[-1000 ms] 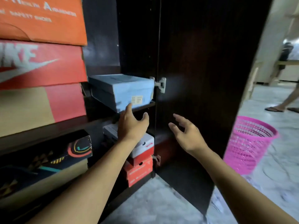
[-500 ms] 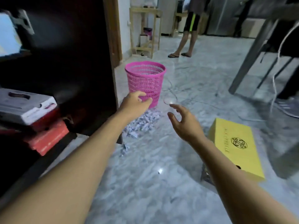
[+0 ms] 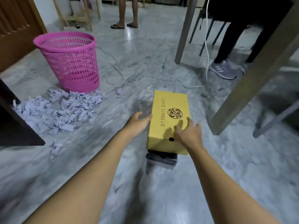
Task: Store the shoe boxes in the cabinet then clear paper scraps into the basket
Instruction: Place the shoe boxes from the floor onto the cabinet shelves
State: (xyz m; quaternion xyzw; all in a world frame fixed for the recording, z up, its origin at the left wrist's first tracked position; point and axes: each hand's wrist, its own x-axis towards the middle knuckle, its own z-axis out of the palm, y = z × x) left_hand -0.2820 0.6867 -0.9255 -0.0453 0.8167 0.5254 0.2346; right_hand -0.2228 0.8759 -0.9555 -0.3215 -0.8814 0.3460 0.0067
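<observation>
My left grip (image 3: pixel 138 120) is spread, fingers straight, tips at the left long edge of the yellow shoe box (image 3: pixel 169 101); can't tell if they touch it. My right grip (image 3: pixel 189 133) is spread too, holding nothing, over the lid's near right corner w/ its shadow on the lid; contact unclear. The box lies lid-up on the marble floor (image 3: pixel 161 199), stacked on a dark box (image 3: pixel 161 160) that sticks out at the near end. Paper scraps (image 3: pixel 64 109) sit in a loose pile on the floor left of the boxes, running up to the base of the pink basket (image 3: pixel 72 62), which stands upright beyond them. One stray scrap (image 3: pixel 119 91) is just right of the basket. A dark cabinet door (image 3: pixel 14 126) fills the left edge. Cable (image 3: pixel 145 76) trails beyond the box; table leg (image 3: pixel 239 94) to the right.
</observation>
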